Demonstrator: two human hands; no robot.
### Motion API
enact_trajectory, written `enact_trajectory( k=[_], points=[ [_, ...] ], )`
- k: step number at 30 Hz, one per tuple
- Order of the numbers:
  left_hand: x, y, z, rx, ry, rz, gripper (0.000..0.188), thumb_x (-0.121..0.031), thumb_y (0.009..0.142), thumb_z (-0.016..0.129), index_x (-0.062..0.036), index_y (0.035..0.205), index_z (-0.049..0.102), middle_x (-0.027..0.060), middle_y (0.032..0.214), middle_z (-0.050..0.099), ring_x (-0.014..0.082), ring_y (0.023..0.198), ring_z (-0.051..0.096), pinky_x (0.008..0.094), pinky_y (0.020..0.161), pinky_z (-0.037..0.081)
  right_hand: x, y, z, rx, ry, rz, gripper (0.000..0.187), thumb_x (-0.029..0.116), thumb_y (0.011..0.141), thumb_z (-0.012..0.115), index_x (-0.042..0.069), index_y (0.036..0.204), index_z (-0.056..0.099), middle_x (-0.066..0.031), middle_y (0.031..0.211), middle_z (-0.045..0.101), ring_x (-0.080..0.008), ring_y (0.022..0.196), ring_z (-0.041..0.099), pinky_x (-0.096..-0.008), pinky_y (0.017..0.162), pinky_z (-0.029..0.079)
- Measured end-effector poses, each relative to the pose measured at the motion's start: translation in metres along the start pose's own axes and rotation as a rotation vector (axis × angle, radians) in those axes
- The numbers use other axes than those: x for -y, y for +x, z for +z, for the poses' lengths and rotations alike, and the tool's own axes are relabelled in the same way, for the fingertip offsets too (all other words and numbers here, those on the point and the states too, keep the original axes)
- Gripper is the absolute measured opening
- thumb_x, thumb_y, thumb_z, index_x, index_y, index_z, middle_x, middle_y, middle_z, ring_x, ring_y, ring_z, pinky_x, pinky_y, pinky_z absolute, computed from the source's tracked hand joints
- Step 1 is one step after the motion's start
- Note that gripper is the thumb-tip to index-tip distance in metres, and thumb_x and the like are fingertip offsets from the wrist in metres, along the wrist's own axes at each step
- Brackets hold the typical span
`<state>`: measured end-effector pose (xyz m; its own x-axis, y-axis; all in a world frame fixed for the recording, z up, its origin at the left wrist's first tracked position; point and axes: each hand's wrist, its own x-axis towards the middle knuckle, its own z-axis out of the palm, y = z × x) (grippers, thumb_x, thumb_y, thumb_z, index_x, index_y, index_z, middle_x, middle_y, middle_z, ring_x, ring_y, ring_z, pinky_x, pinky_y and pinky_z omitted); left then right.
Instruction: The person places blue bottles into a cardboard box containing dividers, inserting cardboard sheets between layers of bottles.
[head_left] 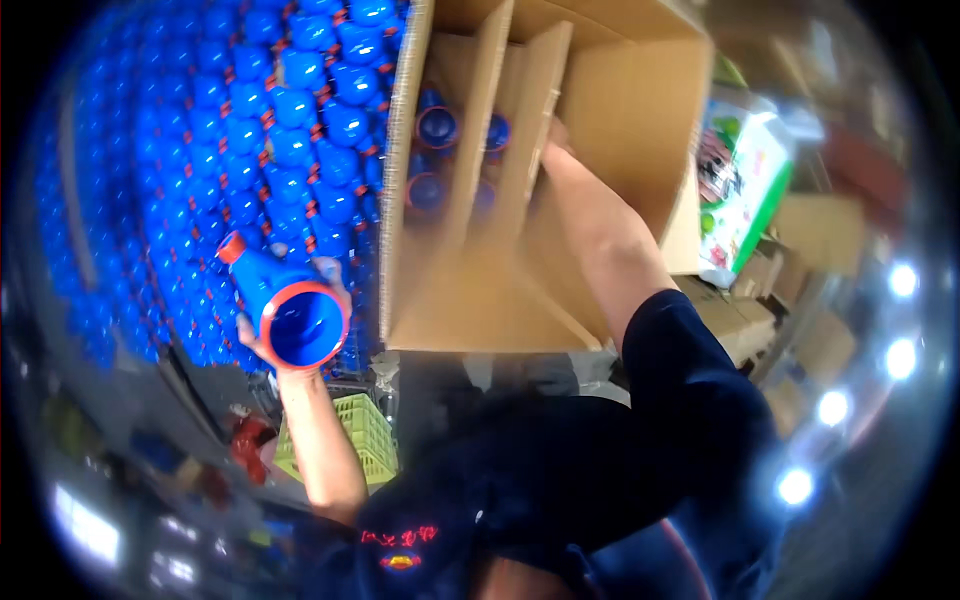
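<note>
My left hand [256,338] is closed round a blue plastic vessel [268,278] with an orange-red rim and a red-tipped spout. Its round open mouth faces up toward me. My right hand [560,137] reaches deep into an open cardboard box [640,120], beside a cardboard divider [541,105]; most of its fingers are hidden behind that divider. Several similar blue vessels [437,128] with red rims stand in the box between the dividers.
Rows of blue pieces with red parts [290,140] are piled up on the left. A yellow-green plastic crate [362,435] stands low beneath my left forearm. Right of the box are a white-and-green printed package [745,190] and more cardboard [820,235].
</note>
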<state>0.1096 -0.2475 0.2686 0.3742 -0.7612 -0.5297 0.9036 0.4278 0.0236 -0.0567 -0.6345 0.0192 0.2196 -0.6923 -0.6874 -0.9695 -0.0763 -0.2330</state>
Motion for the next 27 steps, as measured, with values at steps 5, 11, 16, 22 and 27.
enact_trajectory(
  k=[5, 11, 16, 22, 27],
  points=[
    [0.017, 0.029, 0.031, 0.053, 0.395, 0.113, 0.103, -0.058, 0.069, 0.077, -0.0119, 0.147, 0.029, 0.0264, 0.125, 0.048, 0.0366, 0.113, 0.052, 0.0484, 0.091, 0.050, -0.016, 0.041, 0.023, 0.116, -0.018, -0.038, 0.059, 0.051, 0.090, 0.049, 0.010, 0.131, 0.056, -0.0187, 0.136, 0.054, -0.0329, 0.127, 0.051, -0.0477, 0.102, 0.043],
    [0.004, 0.008, 0.027, -0.144, 0.695, 0.145, 0.105, -0.059, 0.069, 0.074, -0.0050, 0.147, 0.029, 0.0208, 0.123, 0.056, 0.0311, 0.107, 0.061, 0.0437, 0.095, 0.050, 0.021, -0.014, -0.051, -0.657, 0.360, -0.309, 0.037, 0.017, 0.095, 0.048, -0.003, 0.125, 0.054, -0.0231, 0.123, 0.059, -0.0377, 0.117, 0.056, -0.0450, 0.099, 0.044],
    [0.022, 0.015, 0.079, -0.084, 0.818, 0.077, 0.107, -0.053, 0.070, 0.078, -0.0037, 0.150, 0.026, 0.0144, 0.130, 0.056, 0.0250, 0.113, 0.060, 0.0400, 0.099, 0.048, 0.121, -0.251, -0.155, 0.052, 1.178, -0.586, 0.023, 0.019, 0.098, 0.053, 0.001, 0.108, 0.063, -0.0088, 0.104, 0.066, -0.0170, 0.096, 0.061, -0.0328, 0.086, 0.048],
    [0.061, 0.045, 0.160, 0.248, 1.770, 0.237, 0.094, -0.007, 0.078, 0.066, -0.0067, 0.155, 0.012, 0.0146, 0.117, 0.058, 0.0197, 0.084, 0.057, 0.0335, 0.079, 0.049, 0.118, -0.315, -0.147, 0.426, 1.243, -0.563, 0.026, 0.024, 0.098, 0.058, 0.005, 0.116, 0.056, -0.0059, 0.109, 0.062, -0.0117, 0.101, 0.058, -0.0293, 0.091, 0.047],
    [0.050, 0.080, 0.136, -0.031, 2.124, 0.563, 0.075, -0.020, 0.089, 0.065, 0.0018, 0.148, 0.026, 0.0247, 0.145, 0.036, 0.0339, 0.133, 0.040, 0.0427, 0.110, 0.033, 0.150, -0.225, -0.127, -0.330, 0.801, -0.487, 0.035, 0.025, 0.093, 0.063, 0.001, 0.115, 0.052, -0.0208, 0.107, 0.061, -0.0344, 0.101, 0.061, -0.0399, 0.086, 0.049]
  ],
)
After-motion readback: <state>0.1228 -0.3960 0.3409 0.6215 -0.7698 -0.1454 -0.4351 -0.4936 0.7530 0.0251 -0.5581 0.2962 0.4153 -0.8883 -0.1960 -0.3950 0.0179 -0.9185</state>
